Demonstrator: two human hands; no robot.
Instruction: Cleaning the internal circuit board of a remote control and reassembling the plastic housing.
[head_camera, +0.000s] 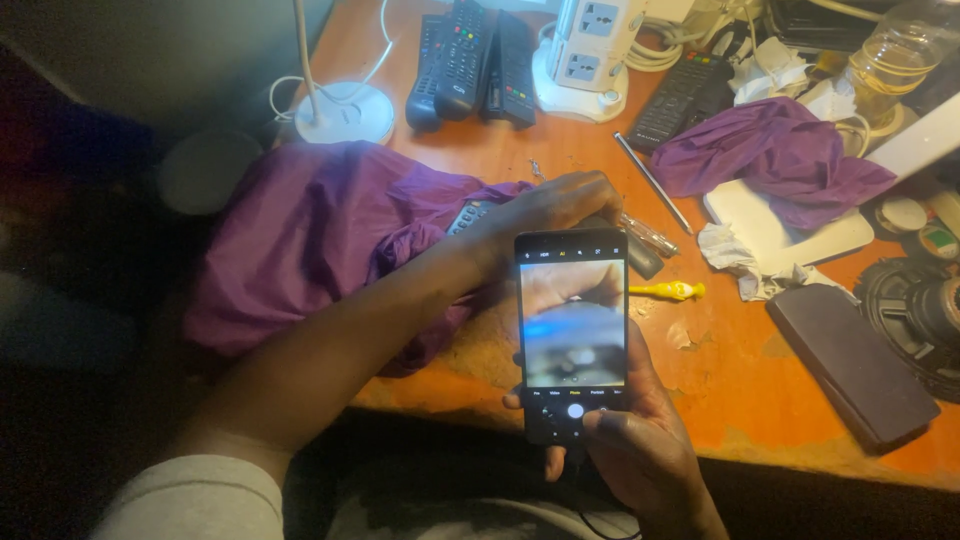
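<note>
My right hand (630, 440) holds a black smartphone (572, 335) upright over the desk's front edge, thumb near the round button at the bottom of its screen, which shows a camera preview. My left hand (545, 210) reaches across behind the phone and rests on a dark remote control (640, 255) that is mostly hidden by the hand and phone. The left forearm lies over a purple cloth (310, 240). A clear-handled screwdriver (650, 235) and a small yellow object (668, 291) lie just right of the left hand.
On the orange wooden desk (760, 390): several black remotes (475, 60) at the back, a white power-socket tower (590, 55), a white lamp base (345, 112), another purple cloth (780, 150) on a white flat box, a dark wallet-like case (850, 365), a speaker cone (925, 315), a glass jar (895, 60).
</note>
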